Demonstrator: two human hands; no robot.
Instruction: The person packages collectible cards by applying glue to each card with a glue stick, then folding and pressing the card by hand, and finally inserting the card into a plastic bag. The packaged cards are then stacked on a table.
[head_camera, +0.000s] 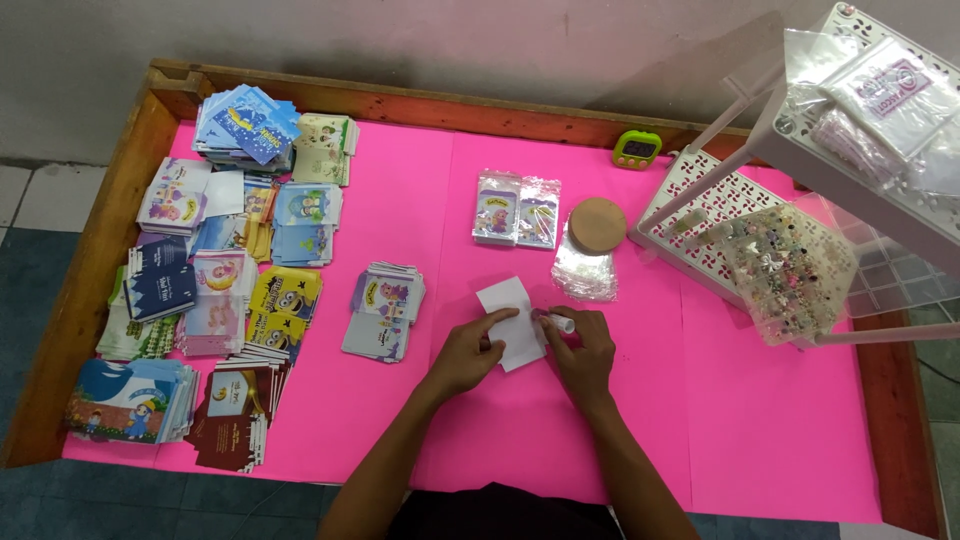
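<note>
A white card (512, 318) lies on the pink table cover (760, 420) in front of me. My left hand (468, 352) presses on its lower left edge. My right hand (582, 352) rests at the card's right edge and grips a small white tube-like item (556, 321) with a dark tip pointing at the card. A pile of clear plastic sleeves (586, 272) lies just beyond my right hand, with a round cork disc (597, 223) at its far end.
Stacks of colourful printed cards (215, 290) fill the left side; a small stack (384, 310) sits left of my hands. Two bagged packets (517, 211) lie further back. A white plastic rack (800, 200) with beads stands at right, a green timer (637, 150) behind.
</note>
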